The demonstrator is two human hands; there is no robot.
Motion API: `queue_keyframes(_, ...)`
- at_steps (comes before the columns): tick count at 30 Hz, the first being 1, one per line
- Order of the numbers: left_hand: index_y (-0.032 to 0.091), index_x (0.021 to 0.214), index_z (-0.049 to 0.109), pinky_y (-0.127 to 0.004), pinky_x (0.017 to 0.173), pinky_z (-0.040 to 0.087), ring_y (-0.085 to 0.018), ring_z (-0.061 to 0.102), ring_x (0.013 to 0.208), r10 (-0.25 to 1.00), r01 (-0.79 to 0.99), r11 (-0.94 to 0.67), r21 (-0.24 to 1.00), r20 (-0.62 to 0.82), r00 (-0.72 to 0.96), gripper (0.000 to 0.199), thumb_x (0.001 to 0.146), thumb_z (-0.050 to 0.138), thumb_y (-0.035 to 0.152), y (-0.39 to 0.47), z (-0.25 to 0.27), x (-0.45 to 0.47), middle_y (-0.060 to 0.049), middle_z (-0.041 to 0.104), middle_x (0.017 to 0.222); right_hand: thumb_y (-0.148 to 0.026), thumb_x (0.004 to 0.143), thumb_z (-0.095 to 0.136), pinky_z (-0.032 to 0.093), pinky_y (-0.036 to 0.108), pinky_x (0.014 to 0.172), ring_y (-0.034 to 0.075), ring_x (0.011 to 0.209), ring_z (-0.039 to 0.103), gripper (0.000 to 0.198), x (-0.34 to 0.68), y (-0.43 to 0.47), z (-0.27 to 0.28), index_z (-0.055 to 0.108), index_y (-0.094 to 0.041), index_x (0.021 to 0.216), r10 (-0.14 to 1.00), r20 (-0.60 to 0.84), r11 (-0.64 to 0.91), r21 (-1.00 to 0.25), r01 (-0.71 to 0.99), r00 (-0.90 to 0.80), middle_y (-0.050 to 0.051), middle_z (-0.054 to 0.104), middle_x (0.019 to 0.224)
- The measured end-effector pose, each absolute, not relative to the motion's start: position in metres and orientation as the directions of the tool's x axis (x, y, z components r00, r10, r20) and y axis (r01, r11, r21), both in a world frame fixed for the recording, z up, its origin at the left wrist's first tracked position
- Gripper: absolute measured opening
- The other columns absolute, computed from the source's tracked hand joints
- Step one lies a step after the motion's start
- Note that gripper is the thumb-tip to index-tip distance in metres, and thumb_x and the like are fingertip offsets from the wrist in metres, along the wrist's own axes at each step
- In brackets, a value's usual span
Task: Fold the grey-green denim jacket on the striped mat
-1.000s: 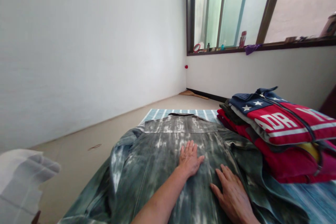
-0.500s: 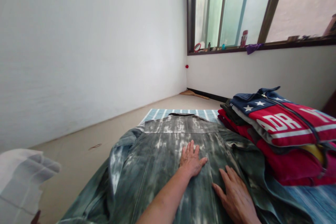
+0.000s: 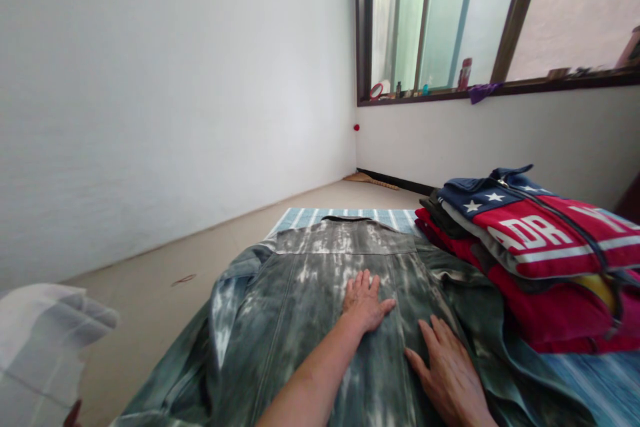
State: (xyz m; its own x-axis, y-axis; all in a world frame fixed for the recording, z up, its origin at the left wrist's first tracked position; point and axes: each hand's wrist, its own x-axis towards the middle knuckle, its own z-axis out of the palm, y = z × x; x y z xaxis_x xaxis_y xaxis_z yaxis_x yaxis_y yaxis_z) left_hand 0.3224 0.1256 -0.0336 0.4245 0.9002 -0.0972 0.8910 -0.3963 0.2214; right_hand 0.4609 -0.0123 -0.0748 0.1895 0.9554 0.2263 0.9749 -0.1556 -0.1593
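Note:
A dark green and white mottled denim jacket (image 3: 310,307) lies spread out with its back panel facing up and its collar at the far end. My left hand (image 3: 364,300) rests flat on the middle of the back panel, fingers spread. Lower down and to the right, my right hand (image 3: 450,367) lies on the jacket too, its fingers stretched out and thumb apart. Neither hand grips the cloth. The jacket's sleeves reach out to both sides, and the left one bends down towards me.
Folded clothes (image 3: 545,233) are stacked at the right, a red and navy starred one on top. Under everything lies a blue striped sheet (image 3: 600,380). White sheer cloth (image 3: 45,340) is at lower left, over beige floor (image 3: 150,300). Small items stand on the windowsill (image 3: 430,95).

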Motion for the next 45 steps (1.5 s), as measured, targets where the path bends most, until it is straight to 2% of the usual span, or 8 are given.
queue_keyframes(4, 0.015, 0.142, 0.039, -0.049, 0.113, 0.02, -0.029, 0.026, 0.14, 0.908, 0.892, -0.406, 0.2, -0.024, 0.419, 0.072, 0.089, 0.033, 0.064, 0.128, -0.032, 0.324, -0.014, 0.033, 0.151, -0.041, 0.088, 0.05, 0.036, 0.045, 0.106, 0.032, 0.129, 0.045, 0.052, 0.46, -0.012, -0.075, 0.055, -0.009, 0.13, 0.952, 0.242, -0.155, -0.156, 0.976, 0.19, 0.019, 0.05, 0.138)
queue_keyframes(9, 0.019, 0.118, 0.057, -0.045, 0.101, 0.035, -0.027, 0.047, 0.119, 0.898, 0.886, -0.439, 0.15, 0.106, 0.427, 0.039, 0.095, 0.035, 0.043, 0.132, -0.03, 0.325, -0.009, 0.058, 0.126, -0.04, 0.088, 0.05, 0.036, 0.043, 0.106, 0.031, 0.129, 0.045, 0.052, 0.46, -0.012, -0.074, 0.055, -0.009, 0.129, 0.953, 0.236, -0.161, -0.145, 0.976, 0.192, 0.019, 0.05, 0.138)
queue_keyframes(13, 0.02, 0.106, 0.059, -0.041, 0.093, 0.039, -0.025, 0.052, 0.108, 0.888, 0.883, -0.455, 0.118, 0.143, 0.438, 0.027, 0.095, 0.036, 0.029, 0.136, -0.03, 0.324, -0.006, 0.062, 0.111, -0.04, 0.088, 0.049, 0.036, 0.043, 0.106, 0.031, 0.13, 0.044, 0.051, 0.46, -0.013, -0.072, 0.055, -0.01, 0.129, 0.957, 0.22, -0.158, -0.143, 0.977, 0.187, 0.018, 0.049, 0.138)
queue_keyframes(22, 0.02, 0.118, 0.054, -0.044, 0.101, 0.033, -0.027, 0.047, 0.116, 0.881, 0.883, -0.459, 0.095, 0.179, 0.438, 0.037, 0.096, 0.026, 0.029, 0.135, -0.043, 0.322, -0.009, 0.056, 0.126, -0.041, 0.088, 0.048, 0.036, 0.043, 0.105, 0.031, 0.129, 0.045, 0.05, 0.46, -0.013, -0.069, 0.055, -0.011, 0.128, 0.959, 0.213, -0.158, -0.152, 0.976, 0.188, 0.018, 0.049, 0.138)
queue_keyframes(28, 0.017, 0.135, 0.044, -0.044, 0.11, 0.024, -0.026, 0.033, 0.134, 0.894, 0.888, -0.443, 0.121, 0.127, 0.429, 0.048, 0.096, 0.023, 0.036, 0.139, -0.05, 0.323, -0.01, 0.04, 0.147, -0.04, 0.088, 0.049, 0.036, 0.043, 0.105, 0.031, 0.129, 0.045, 0.049, 0.46, -0.013, -0.07, 0.056, -0.012, 0.128, 0.958, 0.214, -0.153, -0.172, 0.973, 0.189, 0.018, 0.049, 0.138)
queue_keyframes(36, 0.015, 0.141, 0.04, -0.047, 0.112, 0.024, -0.027, 0.031, 0.137, 0.896, 0.887, -0.443, 0.13, 0.079, 0.436, 0.052, 0.095, 0.025, 0.037, 0.144, -0.049, 0.322, -0.012, 0.036, 0.15, -0.04, 0.088, 0.048, 0.036, 0.044, 0.106, 0.031, 0.13, 0.044, 0.05, 0.46, -0.013, -0.068, 0.056, -0.011, 0.128, 0.963, 0.189, -0.159, -0.172, 0.972, 0.191, 0.018, 0.049, 0.139)
queue_keyframes(41, 0.016, 0.146, 0.033, -0.051, 0.116, 0.011, -0.025, 0.018, 0.143, 0.883, 0.874, -0.469, 0.125, 0.036, 0.469, 0.058, 0.095, 0.023, 0.042, 0.149, -0.05, 0.321, -0.009, 0.026, 0.155, -0.039, 0.088, 0.049, 0.036, 0.044, 0.106, 0.031, 0.129, 0.044, 0.049, 0.459, -0.013, -0.068, 0.056, -0.012, 0.128, 0.961, 0.197, -0.158, -0.178, 0.971, 0.192, 0.018, 0.049, 0.138)
queue_keyframes(45, 0.016, 0.148, 0.029, -0.052, 0.116, 0.01, -0.025, 0.015, 0.144, 0.881, 0.875, -0.466, 0.128, -0.019, 0.472, 0.064, 0.094, 0.02, 0.049, 0.153, -0.05, 0.322, -0.009, 0.023, 0.155, -0.039, 0.088, 0.049, 0.036, 0.044, 0.106, 0.031, 0.131, 0.043, 0.049, 0.46, -0.012, -0.068, 0.056, -0.012, 0.128, 0.963, 0.186, -0.161, -0.182, 0.97, 0.194, 0.017, 0.049, 0.139)
